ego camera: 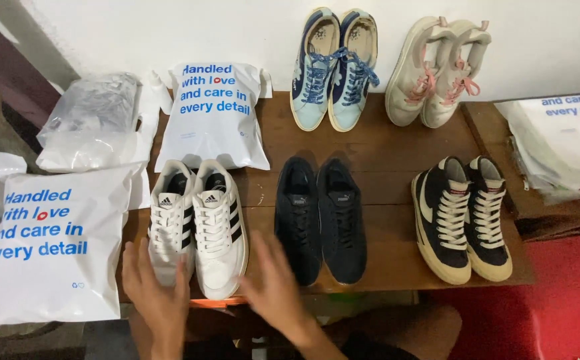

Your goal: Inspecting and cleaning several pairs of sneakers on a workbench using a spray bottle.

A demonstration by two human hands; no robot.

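On the table [383,150], 5 pairs: striped sneakers [198,223] at 7 o'clock between both hands [151,283], dark sneakers [321,217] centre, high-tops [462,217] at 4, laced pairs at 12 [334,67] and 1 [438,70]. Mailer bags [43,247] at 9.

left hand [153,293]: bare, no glove, ring or watch seen | right hand [276,287]: bare, blurred | forearms: no sleeves shown
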